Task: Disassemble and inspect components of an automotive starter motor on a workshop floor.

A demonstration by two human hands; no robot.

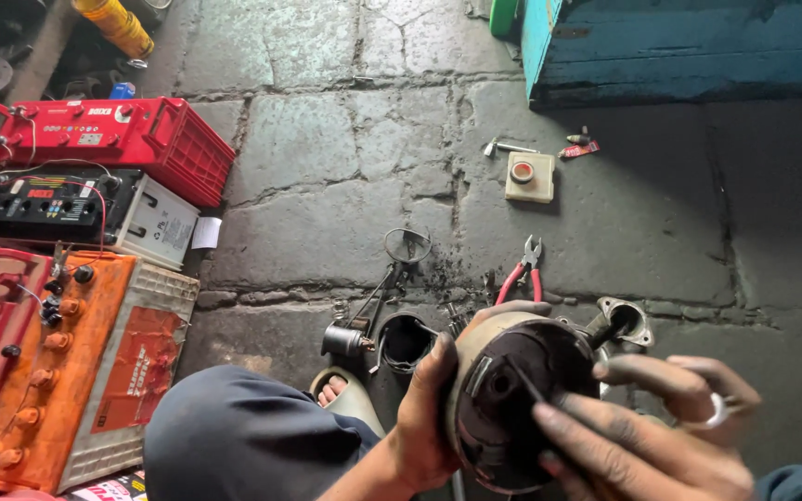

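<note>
My left hand [429,408] grips the side of a round, greasy motor housing [512,390], its dark open end turned toward me. My right hand [642,427] reaches in from the right, fingers spread against the housing's face, with a thin dark tool [605,329] pinched between them and poking into the housing. A ring sits on one right finger. My knee in blue cloth [243,436] and a sandalled foot [345,394] lie below left of the housing.
Several vehicle batteries, red [113,139], black-and-white [85,213] and orange [76,362], line the left. On the stone floor lie red-handled pliers [523,269], a metal ring [407,246], a black cylinder part [406,343], a small square box [530,176] and a blue wooden bench [689,46].
</note>
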